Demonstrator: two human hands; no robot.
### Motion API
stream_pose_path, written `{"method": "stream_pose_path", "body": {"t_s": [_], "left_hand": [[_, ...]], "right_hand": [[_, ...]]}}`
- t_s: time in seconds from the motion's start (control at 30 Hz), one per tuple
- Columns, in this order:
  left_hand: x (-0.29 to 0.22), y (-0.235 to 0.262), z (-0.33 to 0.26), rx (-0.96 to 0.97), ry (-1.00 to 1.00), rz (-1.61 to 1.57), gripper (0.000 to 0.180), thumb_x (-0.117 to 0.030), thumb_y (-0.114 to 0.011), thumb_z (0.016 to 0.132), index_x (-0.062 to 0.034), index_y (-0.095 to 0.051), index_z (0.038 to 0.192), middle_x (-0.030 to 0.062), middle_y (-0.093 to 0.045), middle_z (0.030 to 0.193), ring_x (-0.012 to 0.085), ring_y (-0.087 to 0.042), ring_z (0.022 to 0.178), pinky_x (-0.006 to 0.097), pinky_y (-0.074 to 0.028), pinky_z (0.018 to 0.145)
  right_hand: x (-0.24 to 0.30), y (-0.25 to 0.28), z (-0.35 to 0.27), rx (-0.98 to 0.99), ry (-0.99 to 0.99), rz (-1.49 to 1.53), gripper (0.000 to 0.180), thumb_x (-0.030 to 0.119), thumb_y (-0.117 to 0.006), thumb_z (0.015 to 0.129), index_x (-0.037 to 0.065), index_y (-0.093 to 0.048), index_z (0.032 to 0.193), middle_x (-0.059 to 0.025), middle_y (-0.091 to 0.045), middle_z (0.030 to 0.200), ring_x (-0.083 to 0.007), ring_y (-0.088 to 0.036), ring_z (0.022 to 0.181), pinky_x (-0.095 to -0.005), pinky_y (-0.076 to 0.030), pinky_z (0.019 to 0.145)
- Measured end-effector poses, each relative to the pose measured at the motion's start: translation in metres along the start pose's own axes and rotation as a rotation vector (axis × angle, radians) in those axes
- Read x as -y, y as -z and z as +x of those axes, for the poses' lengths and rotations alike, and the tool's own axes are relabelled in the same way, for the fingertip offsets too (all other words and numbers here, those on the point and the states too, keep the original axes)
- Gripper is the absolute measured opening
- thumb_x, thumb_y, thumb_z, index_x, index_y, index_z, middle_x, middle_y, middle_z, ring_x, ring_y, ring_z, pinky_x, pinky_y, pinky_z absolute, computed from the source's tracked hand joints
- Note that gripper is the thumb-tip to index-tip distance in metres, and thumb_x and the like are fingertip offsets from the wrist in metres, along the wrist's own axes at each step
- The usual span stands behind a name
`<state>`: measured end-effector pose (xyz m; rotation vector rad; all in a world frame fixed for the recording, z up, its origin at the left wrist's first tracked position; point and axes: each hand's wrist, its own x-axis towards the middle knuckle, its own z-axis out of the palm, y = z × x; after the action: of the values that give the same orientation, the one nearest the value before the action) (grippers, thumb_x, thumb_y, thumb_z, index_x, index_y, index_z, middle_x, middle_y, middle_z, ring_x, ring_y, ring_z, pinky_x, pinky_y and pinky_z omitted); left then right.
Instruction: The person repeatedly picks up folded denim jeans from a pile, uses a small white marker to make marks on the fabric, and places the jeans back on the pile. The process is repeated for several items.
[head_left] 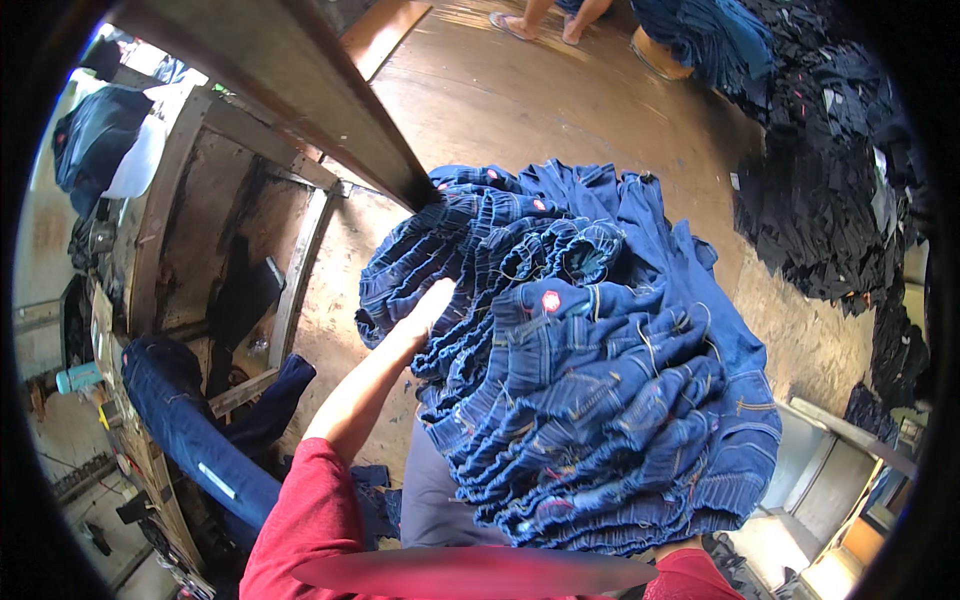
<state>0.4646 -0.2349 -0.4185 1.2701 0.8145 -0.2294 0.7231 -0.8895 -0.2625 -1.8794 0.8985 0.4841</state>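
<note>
A large bundle of blue denim trousers (600, 400) with gathered elastic waistbands fills the middle of the view, in front of my body. Some waistbands carry small round red-and-white patches. My left hand (432, 305) is closed on the left side of the bundle, its fingers partly sunk in the folds. The bundle hides my right hand. Only my red right sleeve (692, 574) and a sliver of forearm show at the lower edge, against the near side of the denim.
A wooden post (300, 90) slants down beside the bundle's far left. At left stands a wooden frame (165, 215), with dark blue denim (195, 440) draped nearer me. Black garments (810, 230) are heaped at right. Another person's sandalled feet (515, 27) stand at the far side.
</note>
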Motion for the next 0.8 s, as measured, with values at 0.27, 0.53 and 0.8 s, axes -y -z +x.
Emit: {"method": "stream_pose_path", "body": {"t_s": [0.27, 0.53, 0.8], "left_hand": [[-0.086, -0.142, -0.112, -0.152, -0.235, 0.58, 0.048, -0.029, -0.051, 0.114, 0.0004, -0.059, 0.151, 0.0137, -0.063, 0.152, 0.0301, -0.063, 0.128, 0.045, -0.048, 0.113], [-0.134, -0.251, -0.219, -0.156, -0.376, 0.495, 0.047, -0.026, -0.052, 0.111, 0.0017, -0.058, 0.149, 0.0182, -0.061, 0.15, 0.0355, -0.056, 0.133, 0.051, -0.04, 0.117], [-0.201, -0.281, -0.341, -0.252, -0.549, 0.398, 0.047, -0.023, -0.054, 0.108, 0.003, -0.057, 0.146, 0.0226, -0.058, 0.148, 0.0409, -0.049, 0.138, 0.058, -0.032, 0.121]], "right_hand": [[0.081, -0.039, 0.086, 0.056, 0.143, 0.091, 0.132, 0.105, -0.04, 0.084, 0.019, -0.006, 0.179, -0.0186, -0.017, 0.184, -0.0517, -0.013, 0.167, -0.0862, -0.005, 0.119], [0.074, 0.047, -0.028, 0.038, 0.186, 0.147, 0.13, 0.104, -0.04, 0.085, 0.02, -0.006, 0.179, -0.0176, -0.016, 0.184, -0.0517, -0.013, 0.167, -0.0869, -0.007, 0.118], [0.085, 0.111, -0.183, 0.065, 0.259, 0.184, 0.129, 0.104, -0.04, 0.086, 0.022, -0.007, 0.179, -0.0166, -0.015, 0.185, -0.0516, -0.013, 0.167, -0.0877, -0.009, 0.118]]}}
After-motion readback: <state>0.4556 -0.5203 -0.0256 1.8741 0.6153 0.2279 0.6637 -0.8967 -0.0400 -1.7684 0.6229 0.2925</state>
